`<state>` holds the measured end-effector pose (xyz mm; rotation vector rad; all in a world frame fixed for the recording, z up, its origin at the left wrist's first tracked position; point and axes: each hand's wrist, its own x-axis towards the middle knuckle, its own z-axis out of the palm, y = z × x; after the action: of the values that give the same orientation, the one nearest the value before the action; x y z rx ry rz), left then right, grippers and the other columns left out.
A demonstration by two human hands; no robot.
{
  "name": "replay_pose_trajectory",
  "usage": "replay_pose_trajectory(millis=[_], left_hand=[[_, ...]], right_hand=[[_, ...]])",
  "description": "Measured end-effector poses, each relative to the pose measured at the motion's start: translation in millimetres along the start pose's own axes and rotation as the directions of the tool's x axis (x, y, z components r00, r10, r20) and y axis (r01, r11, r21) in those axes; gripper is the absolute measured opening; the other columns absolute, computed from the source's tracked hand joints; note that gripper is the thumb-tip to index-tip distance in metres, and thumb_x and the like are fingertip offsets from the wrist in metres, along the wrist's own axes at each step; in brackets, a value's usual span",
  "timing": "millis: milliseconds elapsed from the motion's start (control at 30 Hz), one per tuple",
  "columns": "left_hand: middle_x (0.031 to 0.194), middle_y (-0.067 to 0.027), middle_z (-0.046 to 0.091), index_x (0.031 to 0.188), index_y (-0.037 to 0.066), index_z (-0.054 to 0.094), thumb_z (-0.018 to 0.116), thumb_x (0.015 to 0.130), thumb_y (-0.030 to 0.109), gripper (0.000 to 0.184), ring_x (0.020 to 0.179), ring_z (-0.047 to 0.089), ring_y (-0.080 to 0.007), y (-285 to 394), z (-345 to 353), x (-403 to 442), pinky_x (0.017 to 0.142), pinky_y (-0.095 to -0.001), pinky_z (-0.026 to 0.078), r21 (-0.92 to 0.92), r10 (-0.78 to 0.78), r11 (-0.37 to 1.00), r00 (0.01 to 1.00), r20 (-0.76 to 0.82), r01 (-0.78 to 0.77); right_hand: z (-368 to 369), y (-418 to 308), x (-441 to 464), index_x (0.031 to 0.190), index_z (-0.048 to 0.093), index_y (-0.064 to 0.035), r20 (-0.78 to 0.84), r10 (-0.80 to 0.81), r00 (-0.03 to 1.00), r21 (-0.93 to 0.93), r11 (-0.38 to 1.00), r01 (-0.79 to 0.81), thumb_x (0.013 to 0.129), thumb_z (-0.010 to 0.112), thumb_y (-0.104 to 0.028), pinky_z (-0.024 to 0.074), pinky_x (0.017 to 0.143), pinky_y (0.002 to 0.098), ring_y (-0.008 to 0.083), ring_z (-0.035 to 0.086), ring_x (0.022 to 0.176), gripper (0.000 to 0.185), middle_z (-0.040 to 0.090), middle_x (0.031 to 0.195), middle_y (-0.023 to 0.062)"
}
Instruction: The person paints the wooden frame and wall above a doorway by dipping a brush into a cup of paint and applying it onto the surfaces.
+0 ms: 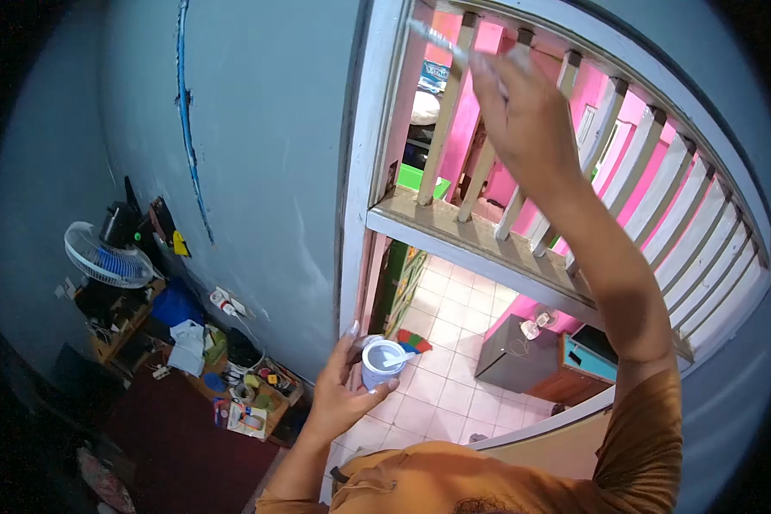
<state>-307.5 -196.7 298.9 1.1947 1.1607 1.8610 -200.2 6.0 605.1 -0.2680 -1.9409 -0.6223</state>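
Observation:
My left hand (338,394) is closed around a small pale plastic cup (379,375), held upright at chest height. Whitish paint (384,354) shows inside it, and a pale strip lies across its rim. My right hand (527,120) is raised high, its fingers pinching a thin paintbrush (441,41). The brush points up and left toward the inner edge of the window frame (394,111); whether its tip touches the wood I cannot tell. Behind the right hand stand wooden slats (448,111), some beige and some painted pale grey.
A doorway below the slats opens onto a tiled floor (441,317) with a grey cabinet (514,355). To the left is a blue-grey wall (265,128) with a fan (111,257) and a low table of clutter (253,394). A dark red floor covering (171,445) lies below.

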Motion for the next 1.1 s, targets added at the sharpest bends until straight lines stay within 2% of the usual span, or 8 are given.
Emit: replay_pose_trajectory(millis=[167,233,400,567,700,733,933,1100], left_hand=[[0.134,-0.0177,0.058,0.155,-0.002,0.025,0.087,0.075,0.006,0.101,0.127,0.055,-0.0262,-4,3,1,0.111,-0.0405,0.040,0.096,0.022,0.995,0.998,0.059,-0.028],[0.133,-0.0173,0.058,0.155,-0.001,0.026,0.087,0.074,0.006,0.102,0.126,0.056,-0.0257,0,5,1,0.111,-0.0400,0.040,0.110,0.023,0.993,0.998,0.064,-0.030],[0.135,-0.0176,0.058,0.155,0.000,0.027,0.088,0.073,0.005,0.103,0.127,0.055,-0.0259,4,2,1,0.112,-0.0391,0.040,0.103,-0.008,0.995,0.999,0.038,0.004],[0.135,-0.0186,0.057,0.154,-0.003,0.026,0.087,0.075,0.005,0.100,0.127,0.055,-0.0260,9,6,4,0.112,-0.0390,0.039,0.103,-0.017,0.995,0.998,0.053,0.012],[0.133,-0.0200,0.057,0.153,-0.007,0.025,0.086,0.077,0.005,0.098,0.125,0.056,-0.0260,13,11,4,0.111,-0.0389,0.040,0.121,-0.005,0.993,0.996,0.088,-0.006],[0.133,-0.0200,0.057,0.153,-0.007,0.025,0.086,0.077,0.005,0.098,0.125,0.056,-0.0260,11,10,4,0.111,-0.0389,0.040,0.121,-0.008,0.993,0.996,0.088,-0.003],[0.133,-0.0191,0.057,0.154,-0.007,0.025,0.086,0.077,0.005,0.099,0.124,0.056,-0.0258,10,9,3,0.110,-0.0388,0.041,0.086,-0.034,0.996,0.998,0.047,0.030],[0.134,-0.0195,0.057,0.152,-0.007,0.026,0.086,0.077,0.006,0.097,0.126,0.055,-0.0264,3,11,3,0.111,-0.0390,0.040,0.106,0.004,0.994,0.998,0.059,-0.011]], right_hand=[[26,10,13,0.104,0.064,-0.0023,-0.116,0.045,0.992,0.039,0.998,-0.040,0.102,0.049,-0.025,0.0557,0.076,0.0492,0.0385,0.065,0.086,0.028,0.060,0.096,0.0175],[33,0,-3,0.102,0.064,-0.0027,0.103,0.109,0.989,0.124,0.985,-0.121,0.102,0.049,-0.024,0.0556,0.076,0.0494,0.0391,0.065,0.086,0.026,0.060,0.098,0.0185],[17,-3,-28,0.097,0.064,-0.0026,0.205,0.062,0.977,0.200,0.974,-0.104,0.100,0.052,-0.024,0.0567,0.072,0.0471,0.0366,0.066,0.084,0.024,0.062,0.094,0.0165],[17,29,19,0.098,0.064,-0.0023,-0.183,-0.147,0.972,-0.015,0.989,0.146,0.100,0.052,-0.024,0.0567,0.071,0.0470,0.0352,0.067,0.084,0.025,0.062,0.092,0.0159],[40,8,-8,0.106,0.071,-0.0057,0.054,0.124,0.991,0.132,0.983,-0.130,0.097,0.062,-0.020,0.0533,0.072,0.0454,0.0361,0.064,0.078,0.020,0.061,0.087,0.0153],[33,3,-17,0.101,0.063,-0.0040,0.176,0.054,0.983,0.070,0.995,-0.067,0.100,0.053,-0.027,0.0565,0.071,0.0487,0.0342,0.066,0.082,0.026,0.060,0.094,0.0151],[14,12,-7,0.100,0.063,-0.0057,-0.075,-0.122,0.990,-0.036,0.992,0.120,0.099,0.055,-0.026,0.0567,0.068,0.0478,0.0328,0.068,0.080,0.022,0.060,0.094,0.0135],[47,-6,-47,0.097,0.063,-0.0034,0.101,-0.022,0.995,0.021,1.000,0.020,0.099,0.056,-0.025,0.0576,0.067,0.0457,0.0322,0.068,0.079,0.023,0.059,0.089,0.0135]])
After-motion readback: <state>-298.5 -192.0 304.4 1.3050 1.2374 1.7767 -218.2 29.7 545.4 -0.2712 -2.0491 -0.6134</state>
